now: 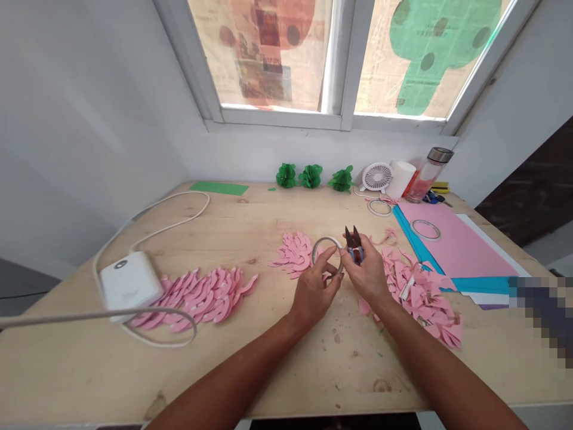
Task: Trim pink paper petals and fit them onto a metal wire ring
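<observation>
Pale wooden tabletop (331, 373) below a white-framed window (348, 65). Pinched between the fingers of the left hand (314, 289), above mid-table: a thin, whitish ring like a tape roll (314, 254). Gripped in the right hand (367, 272), close beside the ring: small dark-bladed snips (353, 242), tips upward and parted. Just beyond the left hand, a small pile of curved pink paper petals (293, 254); by the right forearm, a heap of pink paper scraps (423, 301). Farther left, a larger spread of pink petals (210, 295) against a white boxy device (129, 283). Off right, layered pink, blue and white sheets (465, 251). At the back, three green paper pompoms (309, 176), a white fan (376, 177) and a clear, metal-capped bottle (425, 176), pinkish low down; cannot tell whether from contents or something behind.
</observation>
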Demonstrator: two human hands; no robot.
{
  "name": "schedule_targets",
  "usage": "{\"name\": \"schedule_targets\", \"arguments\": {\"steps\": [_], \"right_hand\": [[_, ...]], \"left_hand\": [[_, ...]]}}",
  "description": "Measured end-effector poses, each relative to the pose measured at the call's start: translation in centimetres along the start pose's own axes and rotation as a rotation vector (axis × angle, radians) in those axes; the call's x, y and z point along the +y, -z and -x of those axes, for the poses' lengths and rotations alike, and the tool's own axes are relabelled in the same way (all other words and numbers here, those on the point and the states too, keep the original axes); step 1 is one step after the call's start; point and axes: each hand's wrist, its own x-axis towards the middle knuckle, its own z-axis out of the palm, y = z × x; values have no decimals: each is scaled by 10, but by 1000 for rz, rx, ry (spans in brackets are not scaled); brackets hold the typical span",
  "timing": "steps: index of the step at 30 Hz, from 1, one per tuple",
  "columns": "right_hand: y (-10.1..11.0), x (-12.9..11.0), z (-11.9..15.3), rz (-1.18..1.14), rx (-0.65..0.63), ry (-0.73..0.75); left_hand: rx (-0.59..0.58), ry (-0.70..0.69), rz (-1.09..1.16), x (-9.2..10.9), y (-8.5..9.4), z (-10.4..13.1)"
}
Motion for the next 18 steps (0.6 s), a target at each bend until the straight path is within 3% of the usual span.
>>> {"name": "schedule_targets", "arguments": {"steps": [5, 11, 18], "right_hand": [[1, -1, -1, -36, 17, 0], [1, 1, -1, -34, 28, -6], [2, 3, -3, -103, 37, -15]], "left_hand": [[49, -37, -25, 2, 2, 2], [12, -108, -95, 5, 3, 2], [29, -61, 7, 2, 6, -2]]}}
